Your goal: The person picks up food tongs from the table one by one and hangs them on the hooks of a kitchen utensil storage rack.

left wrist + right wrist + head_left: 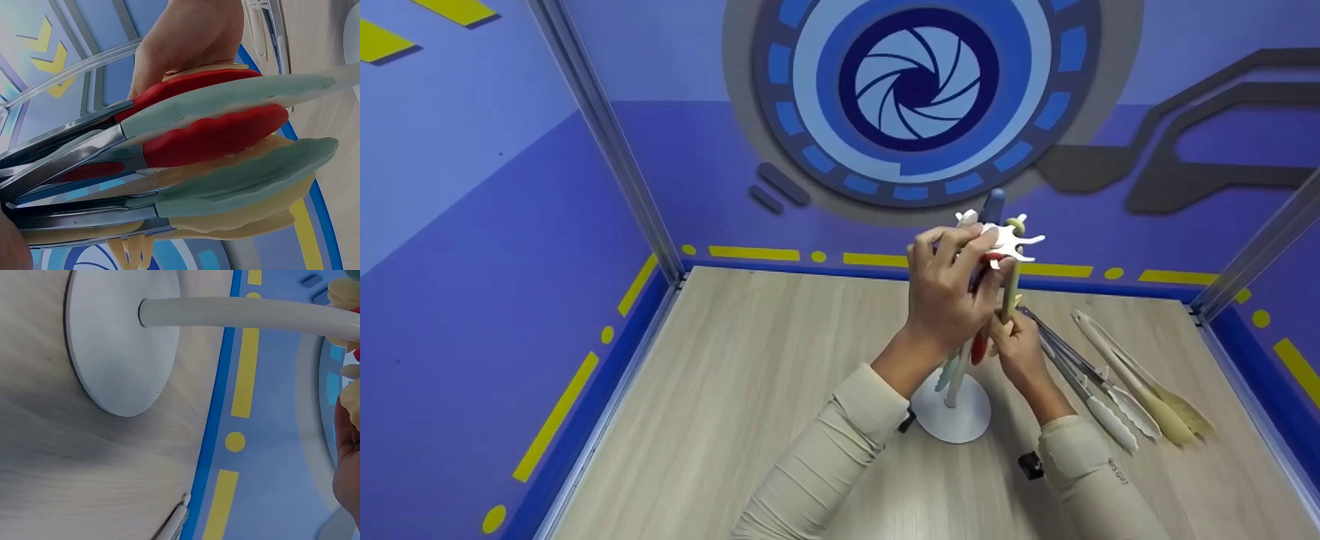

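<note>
A white utensil stand [952, 401] with a hooked top [1011, 241] holds several hanging tongs. My left hand [949, 285] grips the stand's top, fingers bent over the white hooks. Lower and to the right, my right hand [1021, 349] holds beige tongs [1011, 292], whose upper end reaches a hook. In the left wrist view, mint green tongs [225, 101] and red tongs [214, 135] hang close together with beige ones behind. The right hand [350, 478] touches a beige tong head in the right wrist view. Hands and tongs partly hide the pole.
To the right on the wooden table [720, 405] lie metal tongs with pale tips [1110, 420] and beige tongs [1147, 390]. Blue panels [675, 165] with metal corner posts enclose the table at the back and sides.
</note>
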Tool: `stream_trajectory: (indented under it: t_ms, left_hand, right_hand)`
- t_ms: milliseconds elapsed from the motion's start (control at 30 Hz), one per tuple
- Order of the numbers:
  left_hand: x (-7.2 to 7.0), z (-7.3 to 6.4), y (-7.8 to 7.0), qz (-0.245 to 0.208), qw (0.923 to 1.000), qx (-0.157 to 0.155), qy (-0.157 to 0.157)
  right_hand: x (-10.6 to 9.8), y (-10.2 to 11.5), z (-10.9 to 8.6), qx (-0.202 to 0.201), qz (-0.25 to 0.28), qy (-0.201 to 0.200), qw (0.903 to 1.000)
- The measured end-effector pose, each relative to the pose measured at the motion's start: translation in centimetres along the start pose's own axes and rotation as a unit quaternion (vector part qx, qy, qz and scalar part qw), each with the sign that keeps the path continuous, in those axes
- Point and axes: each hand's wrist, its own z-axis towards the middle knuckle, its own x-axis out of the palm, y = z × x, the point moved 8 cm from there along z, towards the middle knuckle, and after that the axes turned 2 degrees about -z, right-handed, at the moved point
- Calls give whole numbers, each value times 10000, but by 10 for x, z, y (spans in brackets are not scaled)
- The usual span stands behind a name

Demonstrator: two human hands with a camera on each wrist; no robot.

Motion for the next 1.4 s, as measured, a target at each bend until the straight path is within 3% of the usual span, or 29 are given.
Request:
stream_trajectory:
  t_ms: [200,500,567,700,800,967,1167,1400]
  left_hand:
    - [-1,-1,-1,-52,10000,-66,20]
    - [0,-1,0,-98,9999,-117,29]
    - [-1,-1,0,-100,9999,-116,32]
    - [0,0,0,-104,9999,-126,30]
    - [0,0,1,-123,9998,-142,35]
    - [-1,0,1,-159,9997,-175,42]
    - [-1,0,0,-179,9997,-180,63]
    - [-1,0,1,-149,9997,-193,66]
  right_hand:
    - [-6,-3,-5,129,-89,198,9997]
    - [-21,-7,-16,-288,-29,175,9994]
    - [-24,-9,-18,-190,-47,219,9996]
    - [-34,-22,-21,516,-466,224,9973]
    - [-50,-37,-24,1098,-1391,41,9842]
    - [-83,-65,-30,1615,-2723,-281,9481]
    - [-109,-99,-40,1866,-3217,-6,9283]
    - [-118,-123,-47,1998,-3863,523,8989]
